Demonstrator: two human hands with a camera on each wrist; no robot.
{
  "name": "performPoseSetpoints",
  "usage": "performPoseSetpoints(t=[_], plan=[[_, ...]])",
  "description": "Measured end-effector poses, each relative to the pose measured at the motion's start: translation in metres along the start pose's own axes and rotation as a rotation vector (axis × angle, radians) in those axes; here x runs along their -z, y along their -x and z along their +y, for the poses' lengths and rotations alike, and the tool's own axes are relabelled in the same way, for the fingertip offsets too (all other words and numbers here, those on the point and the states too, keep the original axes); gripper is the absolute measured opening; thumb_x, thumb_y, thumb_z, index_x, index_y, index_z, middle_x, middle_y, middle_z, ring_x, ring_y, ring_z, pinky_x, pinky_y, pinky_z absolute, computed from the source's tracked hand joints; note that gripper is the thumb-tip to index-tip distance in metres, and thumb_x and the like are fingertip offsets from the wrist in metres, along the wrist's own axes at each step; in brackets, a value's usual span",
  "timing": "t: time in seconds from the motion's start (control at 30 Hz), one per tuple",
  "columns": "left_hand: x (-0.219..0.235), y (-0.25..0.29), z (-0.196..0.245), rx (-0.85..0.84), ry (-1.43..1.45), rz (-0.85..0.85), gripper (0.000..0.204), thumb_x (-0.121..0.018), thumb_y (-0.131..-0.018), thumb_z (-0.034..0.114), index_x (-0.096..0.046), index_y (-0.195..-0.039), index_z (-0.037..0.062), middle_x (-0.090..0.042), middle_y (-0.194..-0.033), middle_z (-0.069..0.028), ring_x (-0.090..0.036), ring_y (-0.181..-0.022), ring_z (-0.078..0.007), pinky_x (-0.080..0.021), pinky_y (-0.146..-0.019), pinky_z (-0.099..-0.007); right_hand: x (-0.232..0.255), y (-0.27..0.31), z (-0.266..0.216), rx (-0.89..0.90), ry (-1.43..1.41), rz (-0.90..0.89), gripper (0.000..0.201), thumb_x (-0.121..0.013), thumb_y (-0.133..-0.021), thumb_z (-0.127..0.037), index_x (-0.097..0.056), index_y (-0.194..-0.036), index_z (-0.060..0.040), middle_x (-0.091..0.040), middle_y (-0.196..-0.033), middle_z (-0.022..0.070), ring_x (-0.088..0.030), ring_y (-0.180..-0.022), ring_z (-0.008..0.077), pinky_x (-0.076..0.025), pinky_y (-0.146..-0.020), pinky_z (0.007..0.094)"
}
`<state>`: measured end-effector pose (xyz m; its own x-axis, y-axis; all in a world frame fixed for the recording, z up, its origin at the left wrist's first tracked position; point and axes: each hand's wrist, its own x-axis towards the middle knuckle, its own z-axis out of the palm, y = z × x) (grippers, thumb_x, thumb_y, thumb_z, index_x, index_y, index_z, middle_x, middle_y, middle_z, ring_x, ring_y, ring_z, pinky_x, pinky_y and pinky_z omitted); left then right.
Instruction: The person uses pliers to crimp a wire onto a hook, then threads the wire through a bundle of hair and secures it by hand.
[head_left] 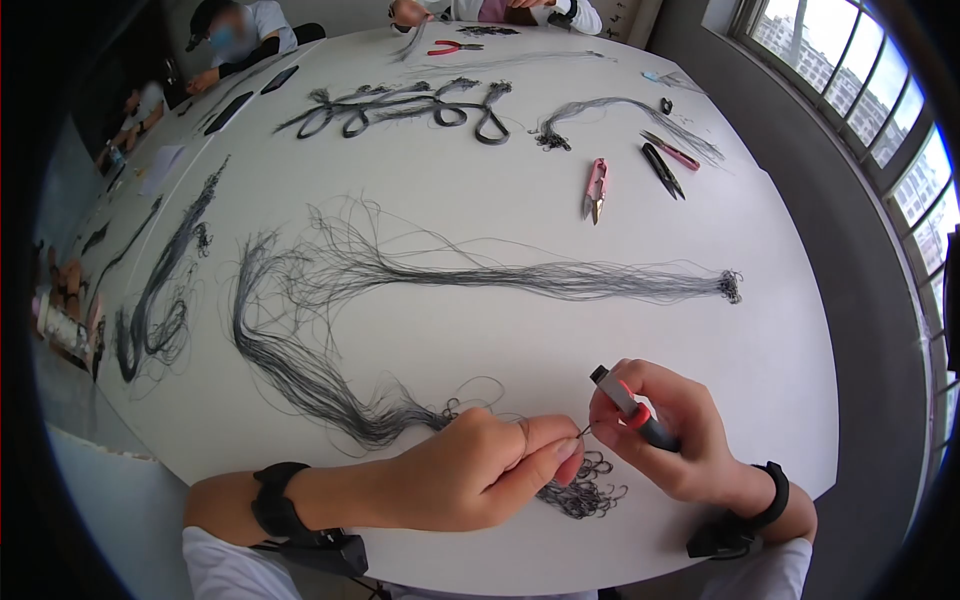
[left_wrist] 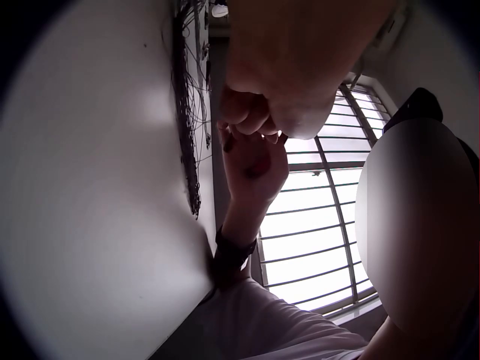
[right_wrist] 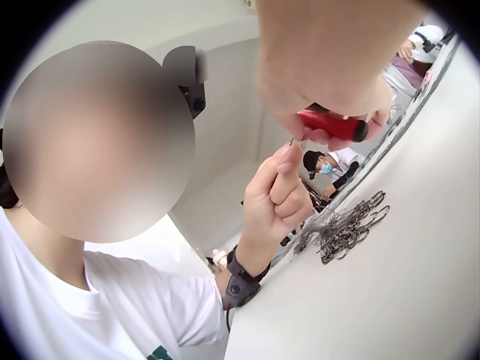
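My left hand (head_left: 490, 470) pinches a thin dark line (head_left: 585, 431) between thumb and forefinger, its other fingers curled in. Close to those fingertips, my right hand (head_left: 680, 425) grips a small red, grey and black tool (head_left: 635, 408) in its curled fingers; in the right wrist view its red body (right_wrist: 330, 126) shows under the palm. The line's end meets the right fingertips there. Below the left hand lies a cluster of dark fish hooks (head_left: 590, 498) on the white table. A bundle of thin dark lines (head_left: 320, 392) spreads leftward from beneath that wrist.
Another long bundle (head_left: 520, 278) crosses mid-table. Pink thread snips (head_left: 597, 185), black snips (head_left: 660, 168) and a third pair (head_left: 672, 150) lie at the right. Looped bundles (head_left: 430, 108) and red pliers (head_left: 452, 47) lie farther back. Other people sit around the white table (head_left: 700, 340).
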<state>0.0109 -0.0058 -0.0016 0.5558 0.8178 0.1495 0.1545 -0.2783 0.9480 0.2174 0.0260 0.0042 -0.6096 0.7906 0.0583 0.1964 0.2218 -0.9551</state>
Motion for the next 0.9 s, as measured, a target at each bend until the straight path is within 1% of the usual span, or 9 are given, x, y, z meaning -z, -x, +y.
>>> performPoseSetpoints(t=[0.03,0.07,0.17,0.23,0.27,0.3,0.33,0.53,0.9], plan=[[0.002,0.0,0.002,0.07,0.056,-0.041,0.02,-0.042,-0.092,0.011,-0.058,-0.082,0.0045,-0.04,-0.047,0.0012,-0.034,-0.04,-0.0049,-0.027,-0.04,-0.022,0.0,-0.001,0.002,-0.001,0.001,-0.001,0.019,-0.059,-0.075,0.002,-0.057,-0.093,-0.0012,-0.058,-0.082,0.0059,-0.051,-0.074,0.0151,-0.039,-0.074,0.0273],[0.003,-0.001,0.002,0.139,0.112,-0.082,0.022,-0.04,-0.093,0.012,-0.057,-0.081,0.0035,-0.038,-0.047,0.0029,-0.032,-0.041,-0.0036,-0.025,-0.041,-0.0217,-0.001,-0.001,0.005,0.094,0.053,0.011,0.022,-0.059,-0.072,0.004,-0.056,-0.093,-0.0009,-0.057,-0.082,0.007,-0.051,-0.073,0.0176,-0.039,-0.072,0.0273],[0.004,-0.001,0.0,0.221,0.261,-0.147,0.019,-0.04,-0.093,0.011,-0.053,-0.083,0.0019,-0.038,-0.05,0.001,-0.03,-0.043,-0.0046,-0.026,-0.043,-0.0218,-0.005,-0.006,0.008,0.252,0.171,0.071,0.027,-0.061,-0.066,0.004,-0.056,-0.092,-0.0004,-0.056,-0.081,0.0087,-0.051,-0.072,0.0218,-0.04,-0.068,0.0282],[0.003,0.0,-0.002,0.262,0.396,-0.106,0.02,-0.036,-0.094,0.011,-0.05,-0.084,-0.0004,-0.034,-0.05,0.0036,-0.026,-0.043,-0.0035,-0.022,-0.042,-0.0222,-0.006,-0.008,0.007,0.322,0.239,0.116,0.029,-0.063,-0.064,0.003,-0.056,-0.092,-0.0003,-0.056,-0.081,0.0093,-0.051,-0.072,0.0236,-0.041,-0.066,0.029],[0.002,0.0,-0.002,0.303,0.533,-0.064,0.022,-0.033,-0.095,0.011,-0.047,-0.085,-0.0027,-0.029,-0.051,0.0061,-0.022,-0.043,-0.0023,-0.018,-0.041,-0.0225,-0.004,-0.008,0.005,0.387,0.413,0.193,0.031,-0.065,-0.062,0.0,-0.056,-0.091,-0.0004,-0.056,-0.081,0.0097,-0.051,-0.072,0.0246,-0.041,-0.064,0.0306],[0.003,0.0,-0.001,0.299,0.529,-0.058,0.022,-0.033,-0.095,0.011,-0.047,-0.085,-0.0027,-0.029,-0.051,0.0061,-0.022,-0.043,-0.0023,-0.018,-0.041,-0.0225,-0.003,-0.008,0.004,0.452,0.586,0.271,0.033,-0.067,-0.06,-0.003,-0.056,-0.091,-0.0005,-0.055,-0.081,0.0101,-0.051,-0.072,0.0255,-0.042,-0.062,0.0322],[0.005,0.0,-0.001,0.31,0.593,-0.026,0.021,-0.032,-0.095,0.011,-0.045,-0.086,-0.0027,-0.027,-0.051,0.006,-0.021,-0.043,-0.0027,-0.017,-0.041,-0.0228,-0.002,-0.007,0.006,0.457,0.662,0.306,0.035,-0.071,-0.06,-0.011,-0.056,-0.089,-0.001,-0.055,-0.08,0.0107,-0.051,-0.073,0.0257,-0.042,-0.059,0.0335],[0.009,0.002,0.0,0.295,0.719,0.027,0.023,-0.028,-0.096,0.013,-0.043,-0.086,-0.002,-0.024,-0.052,0.0047,-0.02,-0.042,-0.0042,-0.017,-0.041,-0.0234,-0.004,-0.009,0.008,0.507,0.728,0.33,0.038,-0.073,-0.063,-0.02,-0.055,-0.089,0.0004,-0.055,-0.079,0.0118,-0.051,-0.069,0.0256,-0.042,-0.056,0.0331],[0.013,0.003,0.006,0.236,0.658,0.051,0.025,-0.029,-0.097,0.015,-0.039,-0.079,0.0017,-0.025,-0.054,0.0052,-0.019,-0.044,-0.0034,-0.017,-0.041,-0.0222,-0.003,-0.006,0.012,0.517,0.736,0.342,0.031,-0.072,-0.063,-0.014,-0.058,-0.087,0.0016,-0.057,-0.075,0.0105,-0.052,-0.062,0.0228,-0.041,-0.052,0.0307]])
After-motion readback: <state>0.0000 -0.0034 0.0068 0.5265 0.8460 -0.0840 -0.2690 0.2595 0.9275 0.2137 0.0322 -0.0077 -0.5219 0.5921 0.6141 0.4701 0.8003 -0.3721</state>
